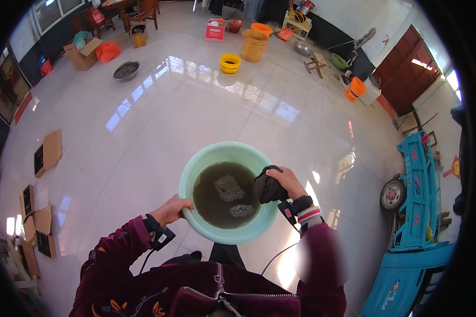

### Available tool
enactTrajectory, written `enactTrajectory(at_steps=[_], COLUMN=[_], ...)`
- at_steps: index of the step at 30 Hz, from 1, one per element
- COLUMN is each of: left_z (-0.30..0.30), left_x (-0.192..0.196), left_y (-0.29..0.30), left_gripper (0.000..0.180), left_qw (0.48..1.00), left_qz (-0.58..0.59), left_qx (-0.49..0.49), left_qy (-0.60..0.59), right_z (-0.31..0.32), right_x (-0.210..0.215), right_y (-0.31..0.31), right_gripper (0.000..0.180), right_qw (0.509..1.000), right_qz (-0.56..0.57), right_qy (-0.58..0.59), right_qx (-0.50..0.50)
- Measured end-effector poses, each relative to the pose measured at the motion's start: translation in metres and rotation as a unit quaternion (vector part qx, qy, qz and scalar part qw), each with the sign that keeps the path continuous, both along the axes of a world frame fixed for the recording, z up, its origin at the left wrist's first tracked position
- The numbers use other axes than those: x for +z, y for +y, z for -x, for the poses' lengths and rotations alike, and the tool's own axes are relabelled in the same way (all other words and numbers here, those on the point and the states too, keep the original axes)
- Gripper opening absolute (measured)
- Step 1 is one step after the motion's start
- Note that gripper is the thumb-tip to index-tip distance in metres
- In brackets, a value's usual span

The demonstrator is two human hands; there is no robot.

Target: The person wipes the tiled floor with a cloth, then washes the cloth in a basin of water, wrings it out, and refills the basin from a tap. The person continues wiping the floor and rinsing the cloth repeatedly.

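Observation:
In front of me is a pale green basin [234,148] with murky brown water [211,182] and patches of foam in it. My left hand [170,209] grips the basin's left rim, thumb over the edge. At the right rim, my right hand [288,182] is closed on a dark wet cloth [269,187], which hangs over the basin's inner wall near the water. Whether the right fingers also grip the rim is hidden by the cloth. Both wrists carry black strapped devices.
Opened cardboard boxes [48,153] lie at the left. A metal basin [126,71], yellow bucket [229,63], wooden tub [254,45] and orange bucket [355,89] stand farther off on the shiny tiled floor [164,121]. A blue cargo tricycle [419,185] is parked at the right.

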State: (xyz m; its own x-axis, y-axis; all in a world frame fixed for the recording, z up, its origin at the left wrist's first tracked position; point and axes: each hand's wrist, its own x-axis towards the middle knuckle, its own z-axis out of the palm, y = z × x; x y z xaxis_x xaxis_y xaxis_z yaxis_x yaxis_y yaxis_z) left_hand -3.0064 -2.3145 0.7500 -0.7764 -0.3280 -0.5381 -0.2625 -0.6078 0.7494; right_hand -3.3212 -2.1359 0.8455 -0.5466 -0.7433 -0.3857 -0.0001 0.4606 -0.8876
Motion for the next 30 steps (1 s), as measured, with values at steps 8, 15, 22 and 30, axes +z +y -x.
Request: enactTrajectory(at_steps=[8,15,22,30], left_z=[0.183,0.354,0.518,0.717], left_x=[0.031,0.043,0.039,0.022], left_y=[-0.101,-0.187,-0.250,-0.323], left_gripper=[0.044,0.043,0.042,0.042], left_qw=[0.999,0.999,0.996,0.994], left_qz=[-0.036,-0.035,-0.077,-0.059], left_qx=[0.008,0.019,-0.027,-0.079], left_qy=[0.013,0.029,0.043,0.044], right_z=[0.194,0.356,0.500,0.692], right_x=[0.021,0.045,0.054,0.037], right_y=[-0.111,-0.189,-0.237,-0.274], right_gripper=[0.043,0.038,0.047,0.053], right_qw=[0.999,0.997,0.997,0.979], right_qz=[-0.002,0.041,-0.030,-0.011], right_qy=[0.041,0.062,0.057,0.182], right_qx=[0.022,0.021,-0.051,-0.090])
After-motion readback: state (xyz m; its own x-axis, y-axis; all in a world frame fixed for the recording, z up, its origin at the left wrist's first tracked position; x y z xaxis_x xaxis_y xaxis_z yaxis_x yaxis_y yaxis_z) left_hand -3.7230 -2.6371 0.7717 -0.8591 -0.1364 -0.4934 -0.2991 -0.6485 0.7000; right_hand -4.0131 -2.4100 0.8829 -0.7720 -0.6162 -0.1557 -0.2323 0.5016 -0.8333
